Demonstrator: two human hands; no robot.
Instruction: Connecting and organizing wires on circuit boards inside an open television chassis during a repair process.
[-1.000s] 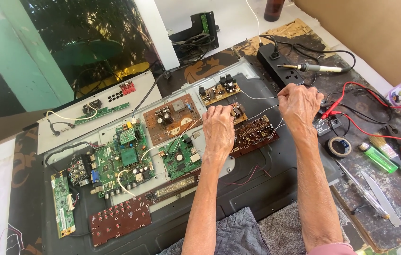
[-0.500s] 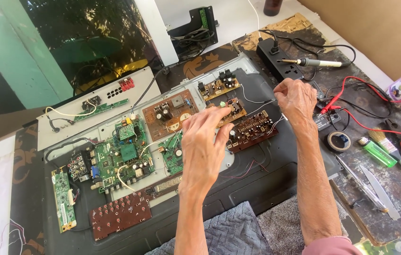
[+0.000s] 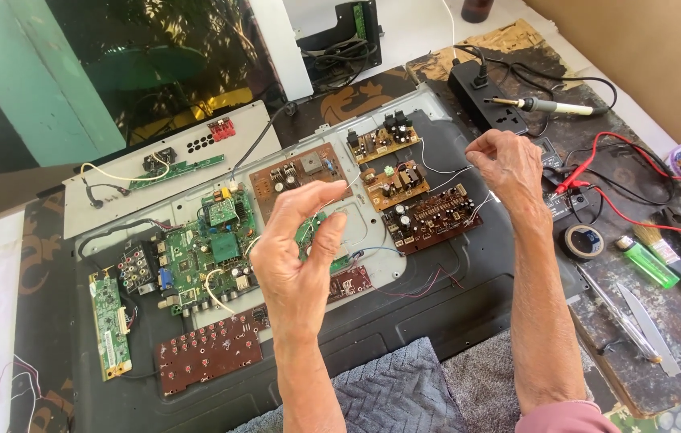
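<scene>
Sunlit counter (image 3: 661, 377) fills the frame, with a big dark back panel (image 3: 405, 321) of a flat screen laid across it and a grey cloth (image 3: 389, 393) at the lower edge. On the panel sit a green main board (image 3: 212, 248) left of centre, a brown board (image 3: 437, 216) right of centre, and smaller boards above it. A second ago both my hands were down on the brown board; now they have lifted off it. My left hand (image 3: 296, 256) is raised at centre, fingers pinched narrow on a thin white wire (image 3: 332, 196). My right hand (image 3: 509, 164), upper right, pinches the other white strands (image 3: 457, 170) running back to that board. So the wires are now up and stretched apart between my hands.
</scene>
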